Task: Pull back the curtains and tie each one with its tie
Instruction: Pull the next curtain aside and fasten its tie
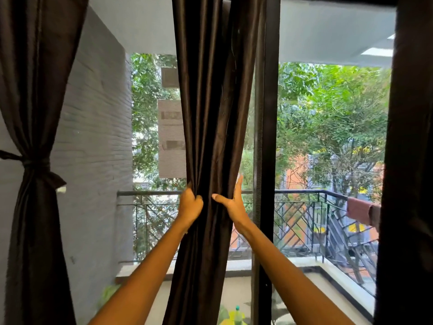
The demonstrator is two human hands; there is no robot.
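While both bare arms reach forward at a glass balcony door, a person gathers the middle curtain point(210, 109), a dark brown panel hanging bunched in folds at the centre of the view. The left hand point(191, 204) grips the curtain's left side, its fingers curled into the fabric. The right hand point(230, 201) cups the curtain's right edge, with the thumb stretched across the front folds and the fingers running up along and behind the cloth, so how far they wrap cannot be told. No tie can be seen on this panel. At far left a second curtain point(35, 90) of the same cloth hangs already cinched at mid-height by a dark tie point(30, 163), knotted with a loose end hanging to the right. A third dark panel point(410, 160) fills the right edge, untied. Just right of the held curtain stands the dark door frame point(269, 113). Beyond the glass are a metal railing point(304, 195), with a reddish cloth point(362, 211) draped over it, and green trees point(328, 113).
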